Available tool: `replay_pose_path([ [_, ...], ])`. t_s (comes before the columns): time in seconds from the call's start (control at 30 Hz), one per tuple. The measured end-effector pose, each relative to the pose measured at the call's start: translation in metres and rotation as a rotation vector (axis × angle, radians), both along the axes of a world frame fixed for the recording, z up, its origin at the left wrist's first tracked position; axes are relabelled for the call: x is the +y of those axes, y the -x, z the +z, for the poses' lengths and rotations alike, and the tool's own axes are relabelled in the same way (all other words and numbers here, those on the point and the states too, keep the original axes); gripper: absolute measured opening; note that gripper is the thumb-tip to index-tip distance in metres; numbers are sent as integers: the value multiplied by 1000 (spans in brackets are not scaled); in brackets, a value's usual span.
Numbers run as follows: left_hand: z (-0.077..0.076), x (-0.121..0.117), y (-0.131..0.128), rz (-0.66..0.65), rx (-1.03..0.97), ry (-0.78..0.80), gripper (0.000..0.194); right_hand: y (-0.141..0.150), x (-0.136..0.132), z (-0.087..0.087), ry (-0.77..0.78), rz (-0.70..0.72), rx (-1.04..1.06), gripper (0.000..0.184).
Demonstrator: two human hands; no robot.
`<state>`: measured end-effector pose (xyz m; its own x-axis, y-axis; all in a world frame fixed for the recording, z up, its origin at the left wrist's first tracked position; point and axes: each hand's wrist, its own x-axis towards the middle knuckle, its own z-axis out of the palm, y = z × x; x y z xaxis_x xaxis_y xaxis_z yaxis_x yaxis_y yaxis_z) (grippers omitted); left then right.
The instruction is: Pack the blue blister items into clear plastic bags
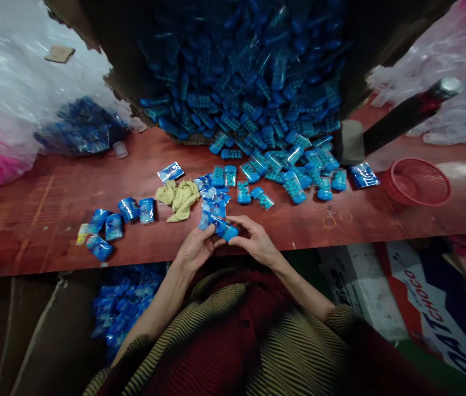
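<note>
Between my two hands, close to the table's front edge, is a small candy bottle [228,231] with a blue cap, lying tilted. A blue printed sleeve [205,220] shows at its left end; whether it is on the bottle I cannot tell. My left hand [194,250] is closed around the left part. On the right, the thumb and fingers of my right hand [261,243] pinch the capped end. Just beyond my hands lie flat blue printed sleeves [215,201] and a crumpled yellow cloth [179,198]. Clear bottles with blue beads [293,187] are scattered farther out.
A large heap of blue bottles [249,104] fills a dark box at the back. Several sleeved bottles [114,226] stand left. Rightward are a red basket [418,184], a sleeve stack [364,176], rubber bands [329,222] and a dark cylinder [410,115]. Plastic bags [31,82] flank the table.
</note>
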<state>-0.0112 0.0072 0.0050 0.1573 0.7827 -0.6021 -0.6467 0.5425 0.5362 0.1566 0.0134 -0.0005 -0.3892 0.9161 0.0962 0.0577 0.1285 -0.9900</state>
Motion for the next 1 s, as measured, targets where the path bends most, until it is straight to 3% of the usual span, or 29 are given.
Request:
replay_pose_path([
  [0.13, 0, 2, -4, 12, -48, 40, 6, 1, -3, 2, -126, -39, -63, 33],
  [0.27, 2, 2, -11, 83, -1, 84, 6, 11, -15, -6, -129, -176, -74, 24],
  [0.47, 3, 1, -12, 76, 30, -4, 7, 21, -23, -19, 116, -264, 87, 32],
  [0.63, 4, 1, -11, 61, -28, 30, 10, 21, -21, -20, 276, -250, 170, 33],
  [0.77, 10, 1, -16, 96, 7, 34, 13, 18, -20, -12, 130, -318, 17, 19],
  [0.9, 16, 3, -18, 114, 40, -10, 2, 18, -20, -7, 34, -286, -49, 16],
  [1.0, 17, 3, -16, 73, 30, -43, 14, 17, -19, -8, -46, -281, -51, 18],
])
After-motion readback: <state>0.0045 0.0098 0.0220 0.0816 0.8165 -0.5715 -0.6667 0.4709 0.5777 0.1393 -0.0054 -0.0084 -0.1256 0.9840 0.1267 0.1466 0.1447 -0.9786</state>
